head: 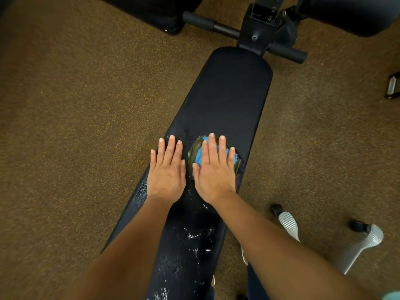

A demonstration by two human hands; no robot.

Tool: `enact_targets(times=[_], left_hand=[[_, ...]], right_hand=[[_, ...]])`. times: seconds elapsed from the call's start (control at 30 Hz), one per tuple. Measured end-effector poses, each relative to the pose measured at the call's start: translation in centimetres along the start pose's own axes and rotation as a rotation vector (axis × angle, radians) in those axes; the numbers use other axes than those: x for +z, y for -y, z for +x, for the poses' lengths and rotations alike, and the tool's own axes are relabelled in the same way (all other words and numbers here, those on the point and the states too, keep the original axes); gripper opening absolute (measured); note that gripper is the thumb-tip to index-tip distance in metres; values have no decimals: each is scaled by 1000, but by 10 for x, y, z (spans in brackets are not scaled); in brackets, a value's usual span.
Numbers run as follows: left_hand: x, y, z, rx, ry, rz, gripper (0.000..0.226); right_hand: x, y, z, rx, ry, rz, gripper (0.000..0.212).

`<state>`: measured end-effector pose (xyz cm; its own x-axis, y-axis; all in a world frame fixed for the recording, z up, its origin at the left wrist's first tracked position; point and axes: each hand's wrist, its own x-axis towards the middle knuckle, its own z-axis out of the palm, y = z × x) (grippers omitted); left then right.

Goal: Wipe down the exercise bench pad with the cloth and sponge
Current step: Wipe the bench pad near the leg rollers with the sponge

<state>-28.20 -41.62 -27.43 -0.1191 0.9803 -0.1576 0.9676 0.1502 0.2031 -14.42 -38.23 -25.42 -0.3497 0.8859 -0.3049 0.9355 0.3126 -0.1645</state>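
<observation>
Nearest you, your two forearms come in from the bottom edge. Between them the bench pad [233,94] runs away from you, its near end cut off by the frame. White flecks [194,236] are scattered over this near stretch; you cannot tell whether they are foam or residue.

To your right on the speckled brown floor [75,105] stand two grey metal feet [287,224] with black wheels. What they belong to is out of view.

About midway along the pad, your left hand [166,169] lies flat by the pad's left edge. Its fingers are straight and close together, with nothing in its hold. Just beside it, your right hand [213,169] also lies flat, fingers straight and slightly apart, pressing down on a blue wad [198,156] ringed by an olive-green edge [194,147]. Your palm covers most of both, so you cannot tell which is the cloth and which the sponge. They sit on the pad's right half.

Beyond your fingertips the pad is bare and dark as far as its rounded end. There a black crossbar [287,51] with padded ends meets an upright post, whose top is cut off. Two black cushions [151,11] at the top edge are only partly in frame.
</observation>
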Motion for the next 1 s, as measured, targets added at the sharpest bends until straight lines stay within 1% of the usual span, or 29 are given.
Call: enact_targets(times=[0.1,0.13,0.17,0.2,0.33,0.37,0.4,0.5,0.53,0.57,0.63,0.7,0.73,0.77,0.8,0.9,0.93,0.97,1.0], left_hand=[[-1,3,0,0,-24,-82,55],[-1,4,0,6,-31,-98,55],[-1,4,-1,13,-37,-102,55],[-1,5,0,18,-41,-100,55],[1,6,0,15,-40,-81,55],[1,6,0,13,-38,-79,55],[1,6,0,12,-39,-81,55],[1,6,0,16,-38,-84,55],[0,6,0,17,-39,-83,55],[-1,6,0,18,-38,-86,55],[-1,5,-1,14,-34,-93,56],[0,5,0,7,-32,-90,56],[0,5,0,7,-32,-92,56],[1,5,0,9,-33,-101,56],[0,7,0,13,-35,-116,56],[0,11,-1,34,-38,-160,57],[-1,11,-1,42,-43,-161,57],[-1,11,-2,46,-46,-162,58],[-2,11,-2,46,-47,-164,58]], right_hand=[[5,-20,-13,-266,-1,-80,65],[5,-32,-15,-338,-7,-104,65],[5,-40,-12,-367,-16,-121,65],[3,-44,-7,-345,-24,-123,66],[1,-7,11,-46,-32,-17,67],[3,0,9,-39,-23,-24,66],[4,1,3,-82,-16,-43,66],[3,-26,-13,-363,8,-119,65],[2,-37,-12,-402,8,-135,64],[0,-43,-7,-385,4,-141,64],[-7,-38,10,-224,-3,-105,65],[-9,-13,24,-53,-5,-51,66],[-8,-1,26,-26,0,-31,66],[-6,7,23,-50,8,-28,66],[-3,9,16,-119,7,-44,65],[0,-19,-7,-383,7,-123,63],[0,-31,-6,-409,5,-138,63],[-2,-38,0,-378,10,-139,63],[-6,-39,9,-300,12,-124,64]])
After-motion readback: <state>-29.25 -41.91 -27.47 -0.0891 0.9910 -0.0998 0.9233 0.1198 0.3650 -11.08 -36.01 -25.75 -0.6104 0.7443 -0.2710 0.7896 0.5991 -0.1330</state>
